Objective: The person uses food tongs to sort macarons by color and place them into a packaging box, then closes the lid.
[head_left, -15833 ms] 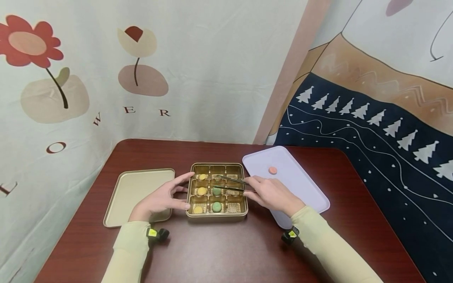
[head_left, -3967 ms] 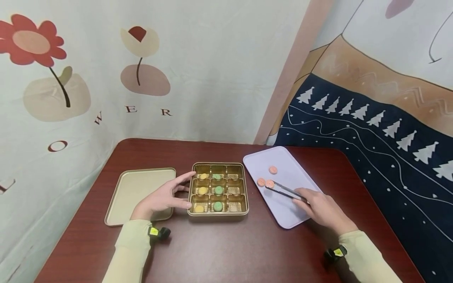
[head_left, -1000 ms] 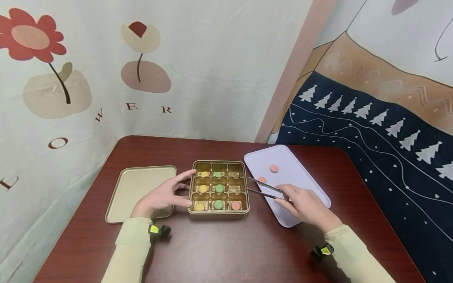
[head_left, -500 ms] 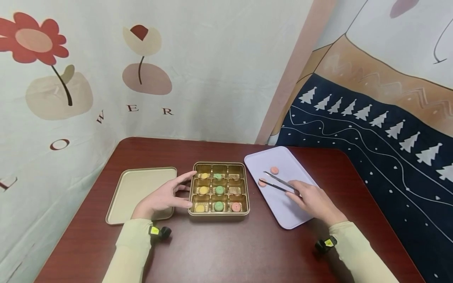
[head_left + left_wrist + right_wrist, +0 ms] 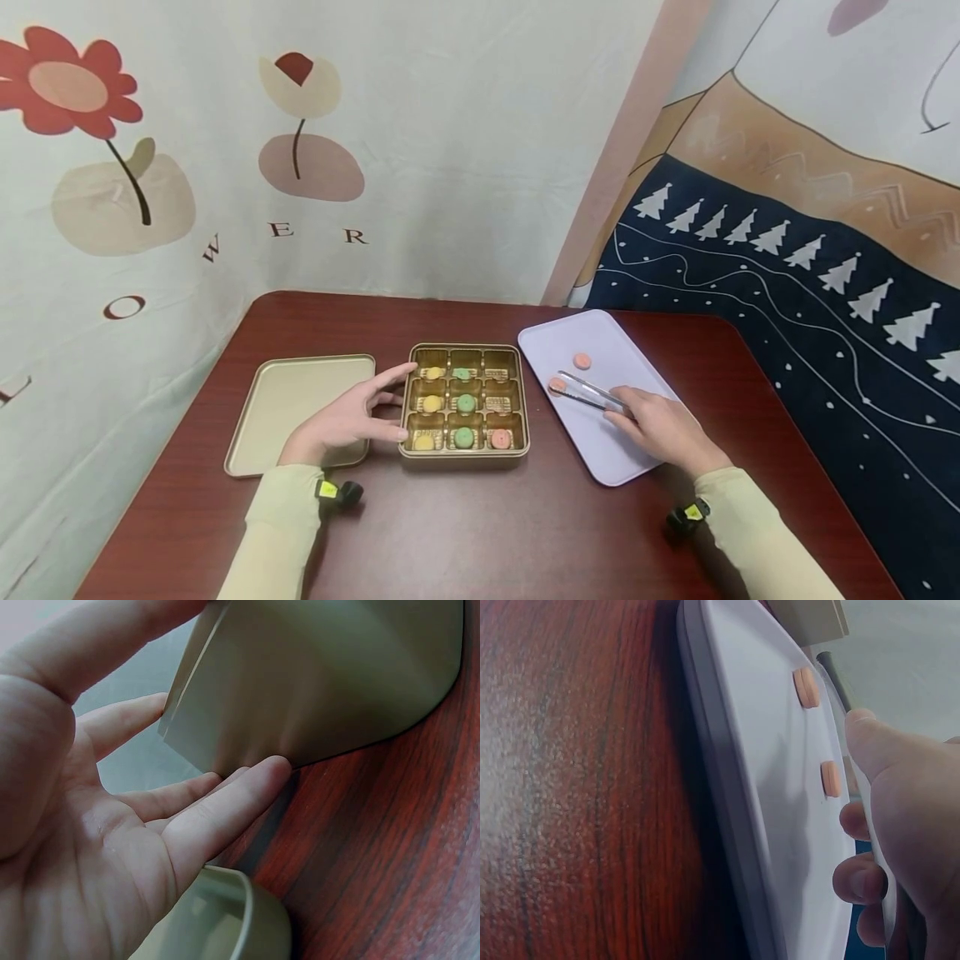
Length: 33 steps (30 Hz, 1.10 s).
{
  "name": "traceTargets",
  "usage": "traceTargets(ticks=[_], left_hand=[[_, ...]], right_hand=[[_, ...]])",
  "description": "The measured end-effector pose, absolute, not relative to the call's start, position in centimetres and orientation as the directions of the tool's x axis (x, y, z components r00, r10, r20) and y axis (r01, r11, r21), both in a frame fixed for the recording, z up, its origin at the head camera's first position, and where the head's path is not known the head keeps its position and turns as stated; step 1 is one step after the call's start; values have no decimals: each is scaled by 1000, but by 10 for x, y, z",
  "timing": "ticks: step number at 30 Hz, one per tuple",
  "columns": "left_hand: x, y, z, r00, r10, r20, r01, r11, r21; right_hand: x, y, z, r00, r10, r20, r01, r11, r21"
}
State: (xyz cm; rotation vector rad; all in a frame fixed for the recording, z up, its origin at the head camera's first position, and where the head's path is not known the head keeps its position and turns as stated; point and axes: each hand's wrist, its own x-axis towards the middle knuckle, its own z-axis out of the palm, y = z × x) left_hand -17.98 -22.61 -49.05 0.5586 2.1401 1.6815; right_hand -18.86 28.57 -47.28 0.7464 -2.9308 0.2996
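My left hand [image 5: 341, 421] rests against the left side of a gold tin box [image 5: 465, 457], thumb and fingers spread along its wall. In the left wrist view the fingertips touch the box's side wall [image 5: 322, 682]. Inside are yellow macarons [image 5: 432, 403] in the left column, green macarons [image 5: 466, 403] in the middle one and a pink macaron [image 5: 500, 438] at front right. My right hand [image 5: 663, 429] holds metal tongs [image 5: 592, 388], their tips spread around a pink macaron [image 5: 557, 386] on the lilac tray [image 5: 622, 437]. Whether they touch it is unclear.
Another pink macaron [image 5: 582, 361] lies farther back on the tray. A gold lid [image 5: 288, 408] lies left of the box, partly under the left forearm. All stand on a dark red wooden table [image 5: 450, 533], with a printed curtain [image 5: 450, 167] behind.
Earlier the tongs were at the middle column of greens, then at a pink macaron on the tray. That macaron now sits in the box's front right compartment; the tongs have returned rightward to the tray.
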Motion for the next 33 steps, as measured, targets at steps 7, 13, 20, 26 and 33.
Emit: traceTargets(ticks=[7, 13, 20, 26, 33], left_hand=[[-180, -226, -491, -861, 506, -44, 79, 218, 973], [-180, -225, -491, -862, 504, -46, 79, 223, 972], [-180, -225, -492, -858, 512, -32, 89, 211, 973], [-180, -226, -492, -858, 512, -32, 89, 210, 974], [-180, -227, -492, -862, 504, -45, 74, 214, 974]], right_hand=[[-193, 284, -476, -871, -477, 115, -490, 859, -147], [-194, 282, -478, -877, -473, 88, -481, 863, -157], [-194, 280, -481, -879, -468, 93, -478, 862, -171], [-194, 281, -484, -879, -466, 104, -477, 863, -167], [-194, 279, -483, -887, -453, 88, -461, 868, -182]])
